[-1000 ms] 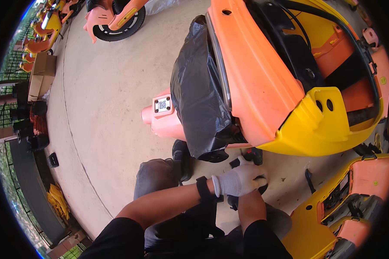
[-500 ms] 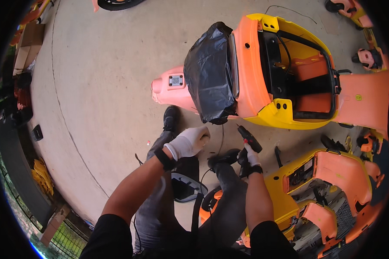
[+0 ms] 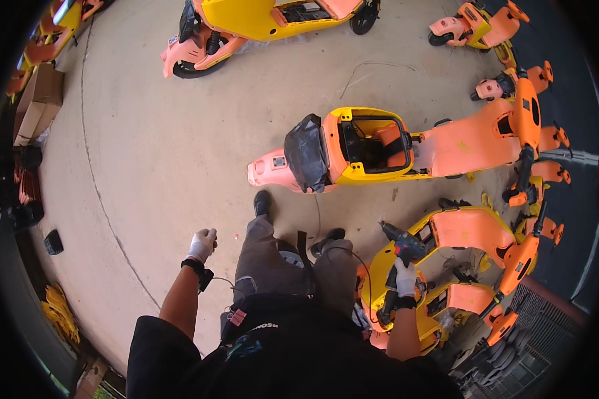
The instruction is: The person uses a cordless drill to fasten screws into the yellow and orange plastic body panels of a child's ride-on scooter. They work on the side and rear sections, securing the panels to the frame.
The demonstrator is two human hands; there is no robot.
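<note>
My right hand (image 3: 404, 276), in a white glove, is closed around the grip of a black and red cordless drill (image 3: 409, 245). The drill's tip points up and to the left. My left hand (image 3: 203, 245), gloved too, hangs over the floor with its fingers curled; anything inside them is hidden. Ahead of me stands an orange and yellow scooter (image 3: 469, 149) with its storage compartment (image 3: 373, 143) uncovered. Black plastic sheeting (image 3: 305, 154) covers a raised part beside that compartment, near the pink end. Neither hand touches this scooter.
More orange and yellow scooters (image 3: 469, 229) crowd close on my right, below and around the drill. Another scooter (image 3: 259, 20) stands at the far side. Cardboard boxes (image 3: 41, 103) and yellow pieces (image 3: 60, 312) lie along the left edge. A thin cable (image 3: 318, 216) trails on the concrete floor.
The scooter ahead now looks smaller and farther, and more of the surroundings show. My hands have moved apart: the left to the left, the right with the drill lower and to the right.
</note>
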